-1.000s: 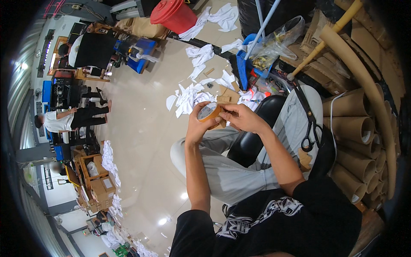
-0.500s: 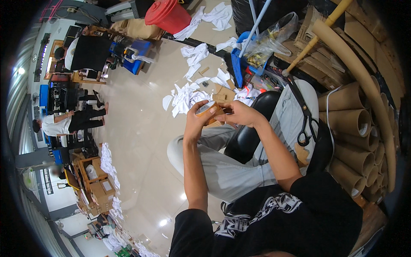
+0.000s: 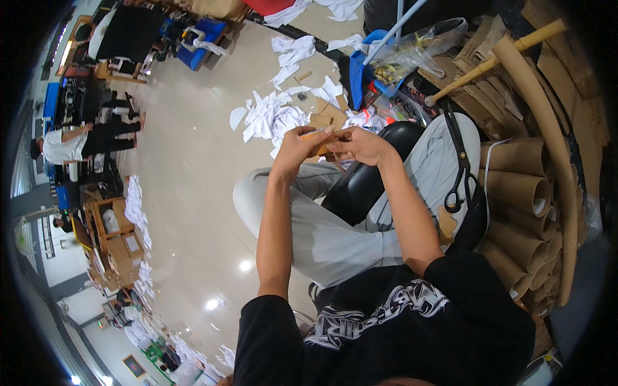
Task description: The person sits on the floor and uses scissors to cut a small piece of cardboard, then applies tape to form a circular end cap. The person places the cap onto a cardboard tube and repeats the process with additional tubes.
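Observation:
Both hands meet in front of my knees around a roll of orange-brown tape (image 3: 320, 149). My left hand (image 3: 293, 151) is wrapped round its left side, with the thumb lying over the top. From the other side, my right hand (image 3: 362, 147) pinches the near right edge with bent fingers. Much of the roll is hidden by the fingers, and whether a strip is pulled loose cannot be seen. Large black scissors (image 3: 461, 157) lie across my right leg, apart from both hands.
Brown cardboard tubes (image 3: 515, 196) are stacked at my right, beside a long curved tube (image 3: 539, 109). White cloth scraps (image 3: 273, 116) litter the floor ahead, near a blue dustpan (image 3: 358, 80). A black stool seat (image 3: 347, 199) stands between my legs. Another person (image 3: 67, 145) stands far left.
My view has shifted, so the far-left room and the red bucket slide toward the picture's edges. Between my hands the roll has tilted, its round face now less visible. Both hands still hold it.

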`<state>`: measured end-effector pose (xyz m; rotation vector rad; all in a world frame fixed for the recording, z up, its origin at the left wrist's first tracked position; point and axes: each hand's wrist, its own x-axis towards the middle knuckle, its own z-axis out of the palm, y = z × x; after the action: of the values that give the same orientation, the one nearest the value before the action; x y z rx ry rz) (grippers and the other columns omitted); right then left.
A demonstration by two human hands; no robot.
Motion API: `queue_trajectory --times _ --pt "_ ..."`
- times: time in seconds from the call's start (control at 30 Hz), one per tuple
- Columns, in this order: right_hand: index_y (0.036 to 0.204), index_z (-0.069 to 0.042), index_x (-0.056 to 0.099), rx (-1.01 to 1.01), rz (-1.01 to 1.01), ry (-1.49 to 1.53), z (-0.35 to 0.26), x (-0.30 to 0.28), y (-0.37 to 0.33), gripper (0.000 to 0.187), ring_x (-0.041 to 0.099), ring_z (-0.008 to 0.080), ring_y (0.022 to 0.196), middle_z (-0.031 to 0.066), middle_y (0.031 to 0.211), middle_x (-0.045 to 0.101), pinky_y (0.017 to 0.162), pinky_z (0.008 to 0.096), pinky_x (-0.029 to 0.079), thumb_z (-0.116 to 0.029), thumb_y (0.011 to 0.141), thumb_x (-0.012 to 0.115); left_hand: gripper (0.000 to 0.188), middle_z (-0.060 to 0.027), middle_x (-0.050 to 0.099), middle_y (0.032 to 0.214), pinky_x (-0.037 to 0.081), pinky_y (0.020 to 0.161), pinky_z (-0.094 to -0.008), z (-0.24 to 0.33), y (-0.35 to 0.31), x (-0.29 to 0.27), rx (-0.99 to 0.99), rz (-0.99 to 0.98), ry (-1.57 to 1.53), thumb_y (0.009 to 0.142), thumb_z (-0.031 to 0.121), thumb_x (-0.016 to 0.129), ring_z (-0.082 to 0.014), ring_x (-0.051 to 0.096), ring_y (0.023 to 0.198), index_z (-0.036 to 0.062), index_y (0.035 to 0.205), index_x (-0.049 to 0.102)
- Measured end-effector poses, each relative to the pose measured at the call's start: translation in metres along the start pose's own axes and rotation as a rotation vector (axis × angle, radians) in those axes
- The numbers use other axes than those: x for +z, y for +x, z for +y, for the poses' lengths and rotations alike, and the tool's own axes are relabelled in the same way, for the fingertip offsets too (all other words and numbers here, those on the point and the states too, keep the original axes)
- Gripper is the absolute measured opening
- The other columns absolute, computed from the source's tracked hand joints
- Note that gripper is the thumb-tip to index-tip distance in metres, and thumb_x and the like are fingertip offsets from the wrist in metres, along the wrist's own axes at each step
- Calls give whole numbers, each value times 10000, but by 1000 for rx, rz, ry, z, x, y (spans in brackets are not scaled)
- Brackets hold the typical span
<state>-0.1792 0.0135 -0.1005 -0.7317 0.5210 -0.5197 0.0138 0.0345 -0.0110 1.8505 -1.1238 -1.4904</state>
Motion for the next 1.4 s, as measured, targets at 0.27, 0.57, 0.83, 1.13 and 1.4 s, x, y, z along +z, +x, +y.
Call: queue_trajectory --times 0.27,0.57,0.83,1.13,1.4 --pt "1253 -10 665 56 -23 46 9 -3 -3 375 654 100 920 71 1129 722 679 233 476 -186 937 766 616 -106 705 891 482 710 -303 -10 5 4 10 -85 43 764 484 848 -155 614 782 -77 993 735" --pt "1354 1 571 -79 -208 276 29 -7 5 462 626 301 1229 143 1291 656 1047 534 519 -255 988 691 577 -92 687 727 501 651 -306 -6 6 17 107 -55 73 713 523 855 -182 632 652 -36 803 746" --pt "1313 -126 637 -96 -99 193 36 -35 4 601 627 358 1222 110 1272 687 1107 641 428 -528 877 735 932 -189 612 1300 392 1081 -372 55 5 -8 -124 -522 438 888 814 312 -366 522 1265 100 1483 377" --pt "1372 -43 560 -270 84 128 9 1 2 628 639 327 1198 131 1310 654 1069 541 495 -417 898 732 1015 -262 368 1592 244 1223 -409 22 10 41 106 102 63 982 768 265 -368 339 1493 -54 1579 259" --pt "1383 -59 518 -589 202 380 -50 75 -33 617 613 338 1225 159 1296 637 1097 508 467 -429 908 652 475 -174 625 1345 477 1062 -392 0 -49 29 391 381 -383 1053 284 477 -273 634 1236 -23 1416 498"
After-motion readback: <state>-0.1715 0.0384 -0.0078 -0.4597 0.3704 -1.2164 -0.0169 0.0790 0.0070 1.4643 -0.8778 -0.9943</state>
